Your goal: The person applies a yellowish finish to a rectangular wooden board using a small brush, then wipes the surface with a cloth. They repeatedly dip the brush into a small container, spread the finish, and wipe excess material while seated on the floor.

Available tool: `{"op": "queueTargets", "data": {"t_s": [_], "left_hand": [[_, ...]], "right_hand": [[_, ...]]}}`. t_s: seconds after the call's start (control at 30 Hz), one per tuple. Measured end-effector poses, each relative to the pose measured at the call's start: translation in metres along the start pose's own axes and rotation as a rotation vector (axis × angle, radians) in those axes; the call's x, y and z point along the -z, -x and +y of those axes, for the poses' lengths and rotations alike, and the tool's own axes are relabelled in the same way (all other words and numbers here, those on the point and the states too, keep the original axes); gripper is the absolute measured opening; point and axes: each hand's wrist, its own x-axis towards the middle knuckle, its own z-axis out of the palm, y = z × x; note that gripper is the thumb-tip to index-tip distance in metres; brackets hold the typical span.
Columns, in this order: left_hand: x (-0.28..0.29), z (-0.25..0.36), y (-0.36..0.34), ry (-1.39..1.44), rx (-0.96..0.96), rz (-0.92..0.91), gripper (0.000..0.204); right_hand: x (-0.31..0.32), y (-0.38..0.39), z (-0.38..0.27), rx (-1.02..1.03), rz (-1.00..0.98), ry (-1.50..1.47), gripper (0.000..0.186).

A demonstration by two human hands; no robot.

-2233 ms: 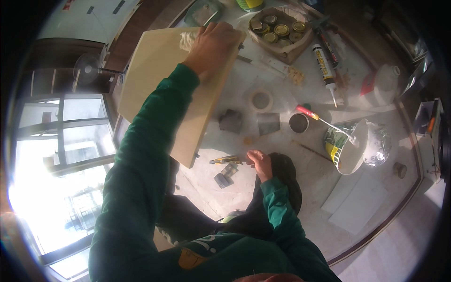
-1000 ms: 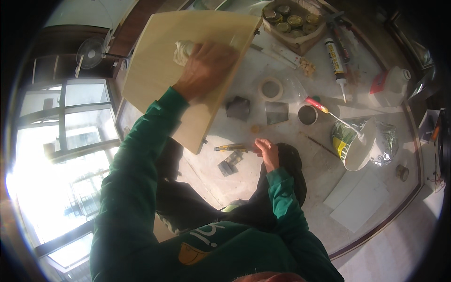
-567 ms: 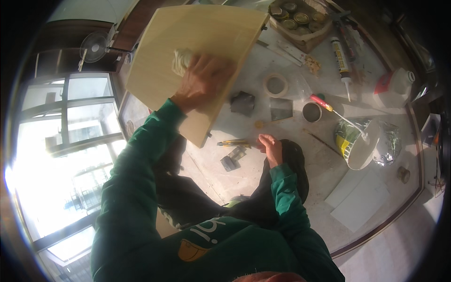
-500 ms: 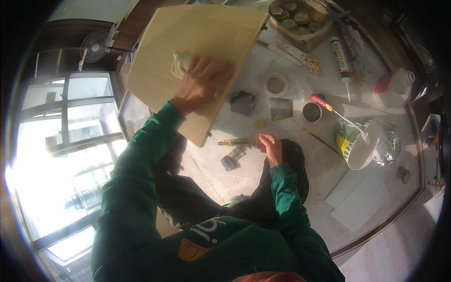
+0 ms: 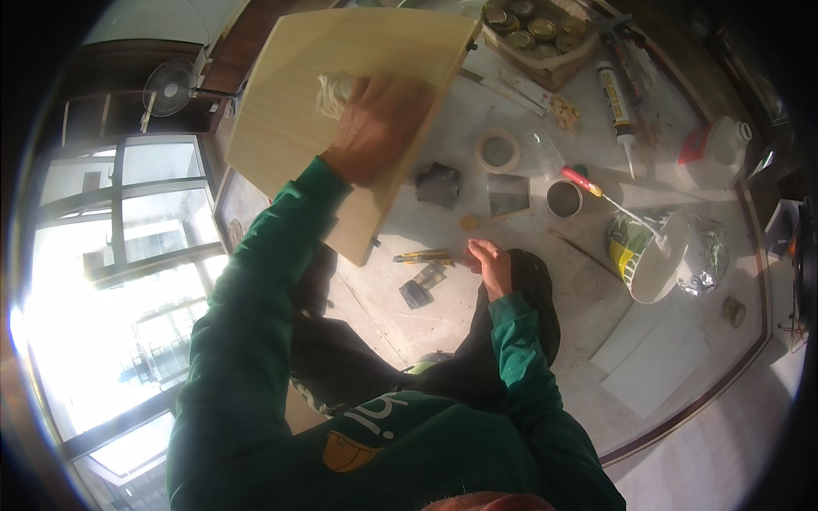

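A pale wooden board [image 5: 281, 94] is tilted at upper left. My left hand [image 5: 375, 119] presses a bunched white cloth [image 5: 331, 92] on its face, fingers curled round the cloth. My right hand [image 5: 484, 260] rests at my right leg with fingers loosely curled and nothing visible in them, just right of a yellow utility knife [image 5: 416, 258]. Two small grey pieces [image 5: 417, 293] lie below the knife. Dark sheets [image 5: 437, 184] and a tape roll [image 5: 496, 152] lie beyond the board's right edge.
A box of tins [image 5: 543, 31], caulking tube [image 5: 615, 102], white jug [image 5: 714, 162], dark cup [image 5: 563, 198] with red-handled tool [image 5: 582, 179], tipped bucket [image 5: 652, 281] and white sheets [image 5: 648, 366] surround me on the right. Windows [image 5: 119, 272] and a fan [image 5: 170, 89] are at left.
My left hand and cloth have moved down the board since the oldest frame, then slightly back up in the last half second. The whole view has shifted a little. My right hand stays by my leg.
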Motion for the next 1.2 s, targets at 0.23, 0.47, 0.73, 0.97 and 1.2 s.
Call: {"op": "queueTargets", "data": {"t_s": [0.23, 0.47, 0.73, 0.97, 1.2], "left_hand": [[-0.009, -0.006, -0.023, -0.004, 0.008, 0.014, 0.045], [0.001, 0.001, 0.008, -0.057, -0.009, -0.014, 0.046], [0.015, 0.017, 0.041, -0.007, 0.007, -0.028, 0.044], [0.025, 0.025, 0.062, -0.009, 0.017, -0.053, 0.045], [0.035, 0.035, 0.085, 0.010, 0.018, -0.068, 0.048]], "right_hand": [[0.000, 0.001, -0.002, -0.009, 0.005, -0.041, 0.035], [0.000, 0.001, -0.003, 0.002, 0.015, -0.059, 0.032], [0.000, 0.000, 0.000, 0.017, 0.006, -0.043, 0.034], [0.002, -0.003, 0.004, 0.032, -0.001, -0.040, 0.036], [0.002, -0.005, 0.007, 0.017, -0.004, -0.051, 0.036]]}}
